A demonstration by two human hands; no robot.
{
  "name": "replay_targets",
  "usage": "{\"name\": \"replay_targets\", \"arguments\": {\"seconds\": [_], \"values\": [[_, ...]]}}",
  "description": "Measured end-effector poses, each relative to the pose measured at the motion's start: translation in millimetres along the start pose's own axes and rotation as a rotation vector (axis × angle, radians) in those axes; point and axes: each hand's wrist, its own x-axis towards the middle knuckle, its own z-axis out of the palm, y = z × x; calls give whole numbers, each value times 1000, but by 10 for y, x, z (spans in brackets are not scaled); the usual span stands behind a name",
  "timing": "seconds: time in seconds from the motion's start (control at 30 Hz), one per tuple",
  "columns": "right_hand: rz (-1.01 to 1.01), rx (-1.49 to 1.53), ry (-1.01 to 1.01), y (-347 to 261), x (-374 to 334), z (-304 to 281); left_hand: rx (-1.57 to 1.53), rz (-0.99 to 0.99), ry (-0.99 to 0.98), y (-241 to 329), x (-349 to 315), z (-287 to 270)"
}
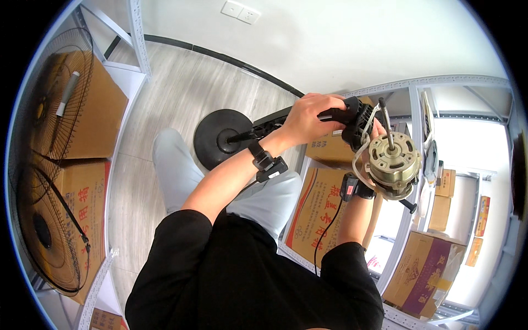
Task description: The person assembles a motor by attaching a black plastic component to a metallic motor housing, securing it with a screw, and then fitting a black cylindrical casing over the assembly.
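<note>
A pedestal fan stands with its round black base on the floor and its black pole leaning toward the right. My left hand is closed round the black plastic housing at the pole's upper end. Beside that housing, the bare metal fan motor shows its round slotted casing, with a shaft sticking out and a pale cable looped along its side. My right hand reaches up behind the motor and appears to hold it; most of its fingers are hidden.
Wire fan guards lean along the left shelf, in front of cardboard boxes. A grey-and-white marker-like stick lies against them. On the right, a metal shelf frame and boxes are close to my right arm. A black cable hangs from my right wrist.
</note>
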Motion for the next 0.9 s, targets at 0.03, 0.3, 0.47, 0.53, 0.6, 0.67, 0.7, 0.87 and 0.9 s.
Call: {"name": "replay_targets", "arguments": {"seconds": [0.03, 0.3, 0.47, 0.53, 0.6, 0.67, 0.7, 0.87, 0.9], "values": [[-6, -6, 7, -2, 7, 18, 0, -3, -2, -4, -2, -3], [-55, -57, 59, -54, 52, 162, -2, -1, 5, 13, 4, -9], [-85, -88, 94, -142, 107, 221, 3, 1, 6, 17, 1, -9], [-97, -102, 106, -91, 47, 310, 3, 12, 9, 15, 5, -5], [-110, -113, 117, -109, 67, 338, 9, 10, 8, 18, 1, -7], [-123, -124, 128, -145, 33, 350, 19, 9, 7, 22, -2, -9], [-130, -129, 134, -186, 103, 335, 26, 9, 6, 24, -4, -10], [-140, -228, 40, -210, 84, 186, 26, 12, 9, 28, 1, -5], [-139, -273, -12, -213, 70, 151, 22, 12, 12, 24, -4, 0]]}}
